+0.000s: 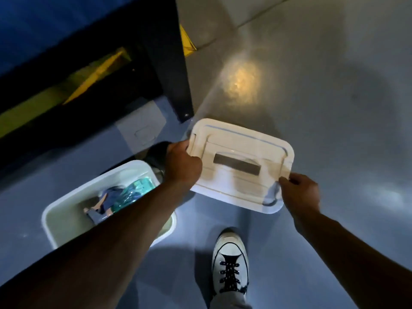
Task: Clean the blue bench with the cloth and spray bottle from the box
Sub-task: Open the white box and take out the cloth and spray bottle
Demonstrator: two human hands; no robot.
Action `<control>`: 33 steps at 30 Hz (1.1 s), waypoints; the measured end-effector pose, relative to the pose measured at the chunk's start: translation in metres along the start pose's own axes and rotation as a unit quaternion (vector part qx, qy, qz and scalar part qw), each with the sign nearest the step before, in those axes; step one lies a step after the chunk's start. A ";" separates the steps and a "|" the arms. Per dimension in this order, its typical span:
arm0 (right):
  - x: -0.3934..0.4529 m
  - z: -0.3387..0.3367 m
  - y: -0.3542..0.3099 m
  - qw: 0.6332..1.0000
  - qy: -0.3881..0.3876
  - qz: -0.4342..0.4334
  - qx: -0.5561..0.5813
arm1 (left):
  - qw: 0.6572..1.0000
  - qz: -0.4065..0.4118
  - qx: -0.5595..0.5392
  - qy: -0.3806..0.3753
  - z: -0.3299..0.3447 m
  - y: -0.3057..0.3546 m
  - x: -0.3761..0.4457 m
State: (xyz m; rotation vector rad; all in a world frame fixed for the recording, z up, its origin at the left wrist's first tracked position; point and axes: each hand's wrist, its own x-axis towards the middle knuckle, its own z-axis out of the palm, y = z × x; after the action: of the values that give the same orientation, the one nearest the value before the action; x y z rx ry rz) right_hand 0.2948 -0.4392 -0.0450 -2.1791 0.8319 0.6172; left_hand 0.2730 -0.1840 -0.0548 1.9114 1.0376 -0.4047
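Note:
A white plastic box (66, 208) stands open on the floor at lower left. Inside it lie a spray bottle (104, 201) with a dark blue trigger head and a teal, green-patterned body (133, 190); no separate cloth can be made out. I hold the box's white lid (240, 166) above the floor, to the right of the box. My left hand (181, 162) grips the lid's left edge and my right hand (299, 192) grips its near right corner. The blue bench (44, 25) fills the upper left.
The bench has a black frame and leg (178, 70) reaching the floor just behind the lid. Yellow shapes (187, 41) show under and behind the bench. My white sneaker (229, 262) stands on the grey-blue floor below the lid. A bright light reflection (240, 83) marks the floor.

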 end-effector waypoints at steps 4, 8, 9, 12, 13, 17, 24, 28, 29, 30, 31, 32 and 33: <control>0.029 0.017 0.028 0.999 -0.038 0.035 -0.007 | 0.998 -0.032 0.043 -0.020 0.039 -0.017 0.030; 0.038 0.030 0.042 0.995 -0.084 0.045 -0.014 | 0.996 -0.061 0.052 -0.035 0.063 -0.027 0.033; 0.035 0.031 0.041 0.995 -0.085 0.043 -0.015 | 0.996 -0.063 0.044 -0.043 0.064 -0.029 0.028; 0.019 0.029 0.036 0.997 -0.072 0.026 -0.028 | 0.998 -0.039 0.007 -0.048 0.050 -0.032 0.004; 0.011 0.029 0.033 0.997 -0.069 0.009 -0.035 | 0.999 -0.019 -0.001 -0.043 0.043 -0.033 -0.005; -0.045 0.035 0.005 0.984 -0.102 -0.132 -0.057 | 0.997 0.055 -0.050 -0.001 -0.002 -0.036 -0.056; -0.160 0.088 -0.043 0.854 -0.246 -0.433 -0.148 | 0.974 0.047 -0.163 0.150 -0.086 -0.112 -0.114; -0.189 0.154 -0.054 0.749 -0.274 -0.550 -0.250 | 0.970 -0.050 -0.136 0.197 -0.115 -0.179 -0.115; -0.191 0.174 -0.056 0.726 -0.273 -0.566 -0.280 | 0.977 -0.080 -0.099 0.168 -0.120 -0.189 -0.113; -0.192 0.193 -0.058 0.704 -0.264 -0.581 -0.311 | 0.984 -0.113 -0.054 0.130 -0.124 -0.199 -0.110; -0.192 0.212 -0.059 0.680 -0.251 -0.596 -0.345 | 0.986 -0.138 -0.023 0.093 -0.126 -0.205 -0.107; -0.190 0.230 -0.058 0.658 -0.242 -0.605 -0.377 | 0.986 -0.152 0.005 0.062 -0.128 -0.208 -0.101; -0.187 0.246 -0.056 0.641 -0.234 -0.611 -0.402 | 0.988 -0.149 0.016 0.039 -0.124 -0.214 -0.093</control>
State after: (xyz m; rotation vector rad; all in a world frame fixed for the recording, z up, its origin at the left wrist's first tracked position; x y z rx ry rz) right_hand 0.1655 -0.1535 -0.0565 -2.4230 -1.4357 0.7725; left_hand 0.0325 -0.0746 -0.0476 1.8146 1.3831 -0.5214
